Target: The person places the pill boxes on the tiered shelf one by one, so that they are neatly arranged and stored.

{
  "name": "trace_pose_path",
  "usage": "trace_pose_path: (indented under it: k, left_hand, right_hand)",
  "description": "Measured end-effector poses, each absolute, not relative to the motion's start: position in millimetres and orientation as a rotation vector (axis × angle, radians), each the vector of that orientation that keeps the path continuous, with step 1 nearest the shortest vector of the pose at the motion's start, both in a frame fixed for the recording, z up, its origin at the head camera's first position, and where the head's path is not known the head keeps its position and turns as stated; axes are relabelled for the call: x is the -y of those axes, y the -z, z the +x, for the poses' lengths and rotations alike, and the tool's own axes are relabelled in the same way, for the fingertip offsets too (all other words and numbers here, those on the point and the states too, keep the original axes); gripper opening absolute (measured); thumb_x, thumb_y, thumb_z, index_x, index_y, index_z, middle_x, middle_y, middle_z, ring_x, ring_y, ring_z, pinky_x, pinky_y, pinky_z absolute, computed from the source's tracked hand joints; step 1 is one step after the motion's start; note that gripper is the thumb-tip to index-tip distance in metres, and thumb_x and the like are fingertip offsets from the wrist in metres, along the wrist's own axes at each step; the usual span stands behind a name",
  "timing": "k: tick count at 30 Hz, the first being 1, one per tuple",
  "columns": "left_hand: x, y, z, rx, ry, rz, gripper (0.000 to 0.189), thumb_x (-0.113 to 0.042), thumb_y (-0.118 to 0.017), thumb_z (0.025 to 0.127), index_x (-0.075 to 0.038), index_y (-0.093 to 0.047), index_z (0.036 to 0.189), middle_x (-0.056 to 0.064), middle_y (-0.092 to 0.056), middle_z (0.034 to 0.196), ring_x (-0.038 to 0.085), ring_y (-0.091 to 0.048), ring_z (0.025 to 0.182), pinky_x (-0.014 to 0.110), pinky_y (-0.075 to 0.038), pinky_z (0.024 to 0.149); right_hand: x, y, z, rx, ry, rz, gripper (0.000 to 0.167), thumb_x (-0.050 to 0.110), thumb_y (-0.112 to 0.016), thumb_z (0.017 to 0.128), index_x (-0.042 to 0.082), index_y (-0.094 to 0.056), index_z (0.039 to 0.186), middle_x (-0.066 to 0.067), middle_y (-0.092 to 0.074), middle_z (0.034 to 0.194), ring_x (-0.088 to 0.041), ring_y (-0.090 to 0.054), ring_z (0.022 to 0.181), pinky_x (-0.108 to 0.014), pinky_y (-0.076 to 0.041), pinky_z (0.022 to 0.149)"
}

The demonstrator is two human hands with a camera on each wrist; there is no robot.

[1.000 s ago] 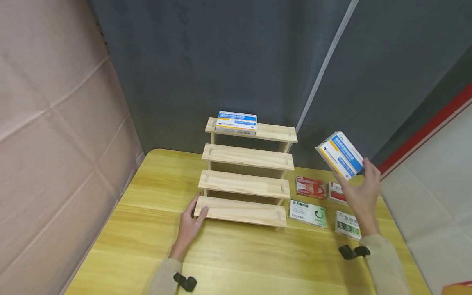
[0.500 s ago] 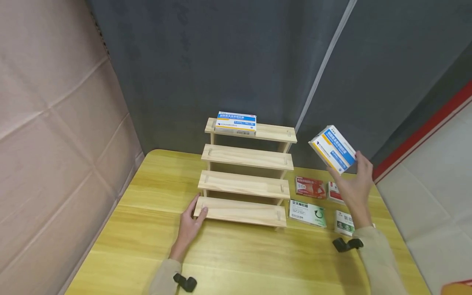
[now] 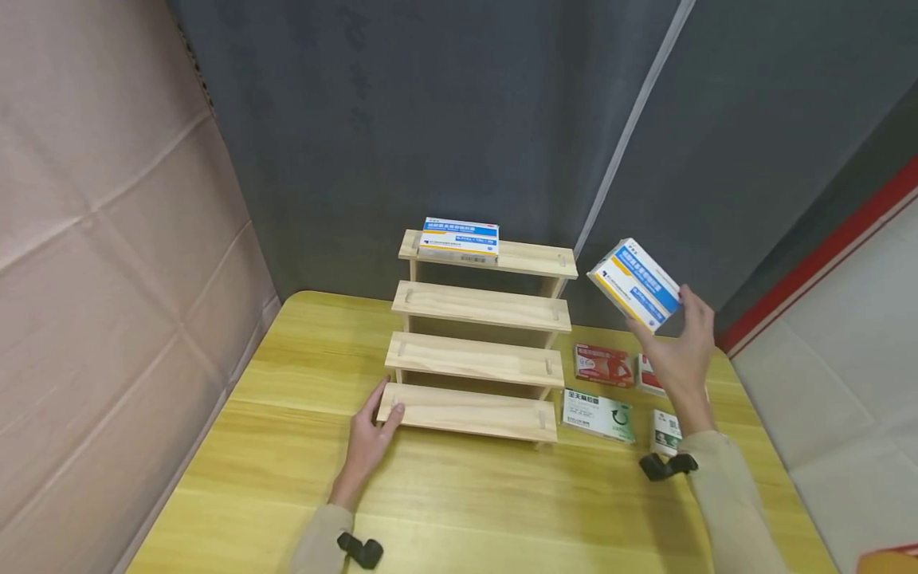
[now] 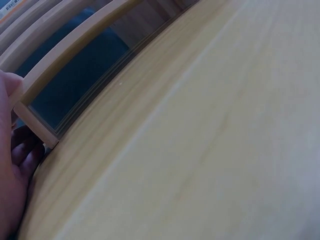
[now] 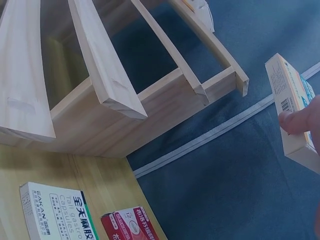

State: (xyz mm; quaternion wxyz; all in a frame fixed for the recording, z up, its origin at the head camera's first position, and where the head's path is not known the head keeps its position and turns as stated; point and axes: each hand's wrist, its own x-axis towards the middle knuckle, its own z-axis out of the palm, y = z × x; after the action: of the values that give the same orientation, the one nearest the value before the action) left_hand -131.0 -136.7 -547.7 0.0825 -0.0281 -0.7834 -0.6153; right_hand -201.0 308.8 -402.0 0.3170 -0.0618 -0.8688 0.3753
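Note:
My right hand pinches a white and blue medicine box with a yellow stripe, tilted in the air to the right of the wooden stepped rack. In the right wrist view the thumb presses the end of that box. My left hand grips the left end of the rack's lowest shelf, thumb on top; in the left wrist view its fingers reach behind the rack's leg. A matching blue and white box lies flat on the left part of the top shelf.
On the table, right of the rack, lie a red box, a green and white box, a red and white box and another white and green box, partly behind the right arm. A dark curtain hangs behind.
My right hand has carried the medicine box left and slightly up, closer to the rack. The left hand stays on the lowest shelf.

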Motion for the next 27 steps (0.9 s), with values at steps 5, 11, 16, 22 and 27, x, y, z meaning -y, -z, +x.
trace_pose_path:
  k: [5,11,16,22,27]
  left_hand:
    - [137,549,-131,2.345,1.831,-0.082,0.059,-0.01,-0.064,0.099,0.005,-0.04,0.151,0.027,-0.038,0.158,0.042,-0.032,0.149,0.042,-0.028,0.122]
    - [137,549,-131,2.346,1.844,-0.077,0.059,-0.01,-0.064,0.099,0.004,-0.04,0.152,0.026,-0.037,0.158,0.042,-0.032,0.149,0.043,-0.027,0.123]
    - [136,547,-131,2.333,1.866,-0.069,0.059,-0.011,-0.065,0.099,0.003,-0.042,0.151,0.025,-0.038,0.159,0.042,-0.032,0.149,0.045,-0.027,0.123]
    - [136,548,-131,2.337,1.862,-0.075,0.059,-0.01,-0.064,0.099,0.004,-0.04,0.152,0.026,-0.037,0.159,0.042,-0.032,0.149,0.042,-0.027,0.123]
    - [137,549,-132,2.354,1.841,-0.075,0.059,-0.01,-0.063,0.1,0.005,-0.039,0.152,0.026,-0.037,0.159,0.041,-0.033,0.149,0.04,-0.027,0.123]
  right_hand:
    - [-305,398,-203,2.28,-0.992,-0.13,0.088,0.021,-0.087,0.079,0.009,-0.042,0.154,-0.018,-0.042,0.152,-0.034,-0.041,0.141,-0.054,-0.035,0.122]
    - [-302,396,-206,2.277,-0.999,-0.119,0.086,0.024,-0.086,0.08,0.012,-0.043,0.154,-0.018,-0.043,0.15,-0.033,-0.044,0.138,-0.053,-0.038,0.119]
    - [-299,392,-208,2.273,-0.997,-0.093,0.086,0.024,-0.087,0.079,0.011,-0.044,0.153,-0.018,-0.045,0.148,-0.034,-0.046,0.136,-0.053,-0.04,0.117]
    - [-295,387,-216,2.278,-1.005,-0.043,0.086,0.024,-0.087,0.078,0.007,-0.045,0.151,-0.019,-0.046,0.146,-0.036,-0.046,0.133,-0.055,-0.04,0.114]
    - [-290,381,-222,2.298,-1.005,-0.01,0.087,0.023,-0.087,0.078,0.008,-0.045,0.152,-0.019,-0.046,0.147,-0.035,-0.046,0.131,-0.054,-0.039,0.113]
